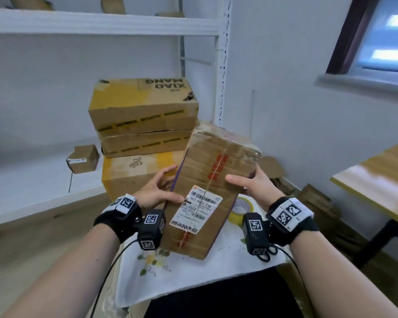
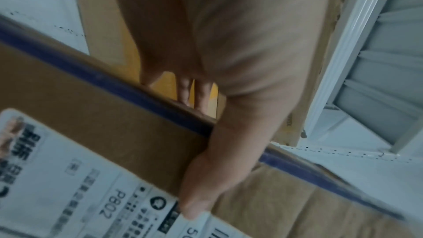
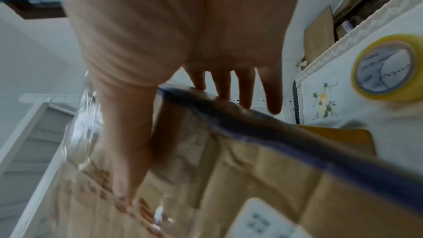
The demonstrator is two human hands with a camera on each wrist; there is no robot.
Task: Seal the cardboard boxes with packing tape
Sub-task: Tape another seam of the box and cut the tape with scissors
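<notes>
The cardboard box [image 1: 213,180] sits tilted between the two hands, its far end raised and its near end down over the white embroidered cloth [image 1: 193,278]; the left hand [image 1: 157,191] grips its left edge, thumb lying on top beside the shipping label [image 1: 197,208] and fingers curled down the side along a purple strip; the right hand [image 1: 256,185] grips the opposite edge, thumb flat across the top by the red printing, fingers reaching down the far side; clear tape already runs glossy over the box's top. In the left wrist view the left thumb tip [image 2: 196,204] touches the label's corner; in the right wrist view the right hand's fingers [image 3: 246,88] hook over the purple-edged rim. The roll of packing tape [image 1: 240,210] lies on the cloth just under the right hand, partly hidden by the box; a stack of yellow-taped cartons [image 1: 143,118] stands beyond the left hand; a small box [image 1: 83,158] rests on the shelf further left.
</notes>
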